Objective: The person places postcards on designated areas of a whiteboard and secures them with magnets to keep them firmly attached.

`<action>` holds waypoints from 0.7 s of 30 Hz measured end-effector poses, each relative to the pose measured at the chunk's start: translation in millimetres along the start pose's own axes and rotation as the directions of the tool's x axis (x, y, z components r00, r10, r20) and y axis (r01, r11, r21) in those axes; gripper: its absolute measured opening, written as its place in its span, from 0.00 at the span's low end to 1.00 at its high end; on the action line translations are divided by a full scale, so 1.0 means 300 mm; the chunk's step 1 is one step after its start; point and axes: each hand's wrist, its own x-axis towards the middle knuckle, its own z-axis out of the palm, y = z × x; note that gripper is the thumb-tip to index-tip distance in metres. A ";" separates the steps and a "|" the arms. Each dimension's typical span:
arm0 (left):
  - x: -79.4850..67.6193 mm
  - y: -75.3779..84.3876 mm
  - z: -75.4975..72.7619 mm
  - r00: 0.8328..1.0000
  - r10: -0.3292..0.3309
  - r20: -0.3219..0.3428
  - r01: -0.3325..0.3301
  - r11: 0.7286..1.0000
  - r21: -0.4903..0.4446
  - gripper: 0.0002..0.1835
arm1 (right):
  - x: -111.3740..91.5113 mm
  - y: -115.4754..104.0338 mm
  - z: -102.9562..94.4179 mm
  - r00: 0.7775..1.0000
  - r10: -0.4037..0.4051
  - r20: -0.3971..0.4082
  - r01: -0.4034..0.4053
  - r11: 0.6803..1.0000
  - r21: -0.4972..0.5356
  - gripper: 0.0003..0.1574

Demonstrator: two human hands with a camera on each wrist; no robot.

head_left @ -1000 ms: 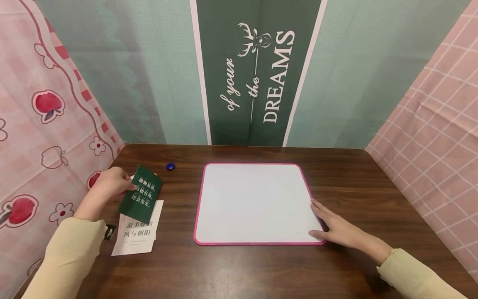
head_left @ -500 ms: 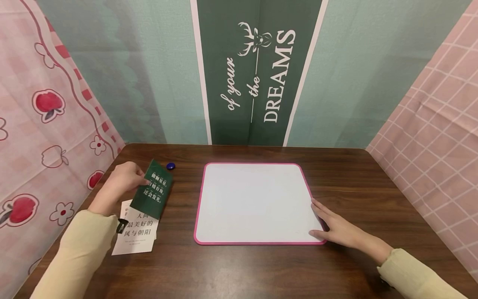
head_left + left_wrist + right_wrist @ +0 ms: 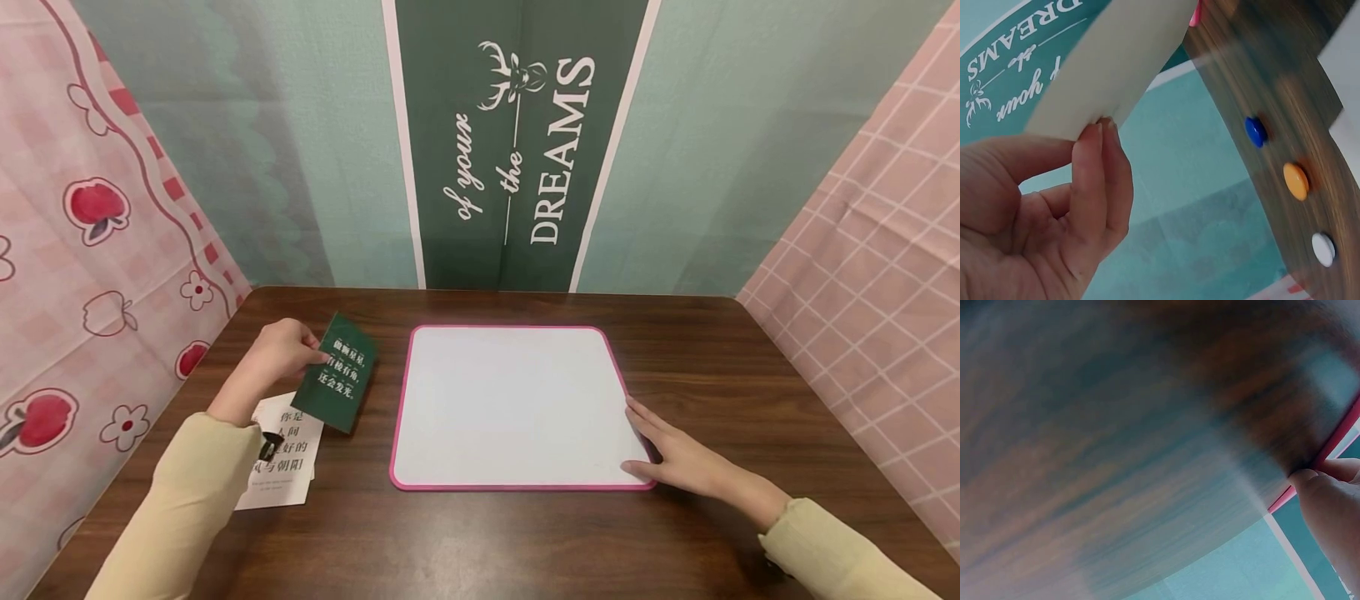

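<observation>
My left hand [image 3: 281, 350] pinches a green card [image 3: 341, 404] with white Chinese lettering, held tilted above the table left of the whiteboard. In the left wrist view the card's pale back [image 3: 1116, 59] shows between thumb and fingertips. White printed cards [image 3: 281, 492] lie overlapping below that wrist. A whiteboard [image 3: 510, 408] with a pink rim lies flat in the middle. My right hand [image 3: 682, 458] rests at its lower right edge, fingers extended and thumb over the corner. Part of that hand [image 3: 1332, 512] shows at the pink rim in the right wrist view.
Blue [image 3: 1255, 131], orange [image 3: 1296, 181] and white round magnets [image 3: 1323, 249] sit in a row on the dark wooden table [image 3: 480, 542]; hand and card hide them from the head view. Patterned cloths [image 3: 510, 167] hang behind and at both sides.
My left hand has carried the green card rightward, off the white cards and toward the whiteboard. The blue magnet has gone behind it in the head view. My right hand stays put.
</observation>
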 end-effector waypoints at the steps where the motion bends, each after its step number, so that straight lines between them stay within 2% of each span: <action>1: 0.002 0.005 0.003 1.000 0.004 0.007 -0.004 1.000 -0.008 0.10 | 0.000 0.000 0.000 1.000 0.000 0.000 0.000 1.000 0.001 0.54; 9: 0.018 0.044 0.042 0.999 0.028 0.026 -0.027 0.998 -0.053 0.12 | 0.000 0.001 0.002 1.000 -0.004 -0.010 0.003 1.000 -0.009 0.54; 13: 0.031 0.055 0.065 0.999 0.014 0.038 -0.010 0.992 -0.124 0.12 | 0.001 0.001 0.004 1.000 -0.003 -0.014 0.003 1.000 -0.017 0.54; 21: 0.067 0.066 0.107 0.996 -0.016 0.082 0.038 0.963 -0.265 0.14 | 0.002 0.006 0.007 1.000 0.006 -0.023 -0.006 0.999 -0.032 0.54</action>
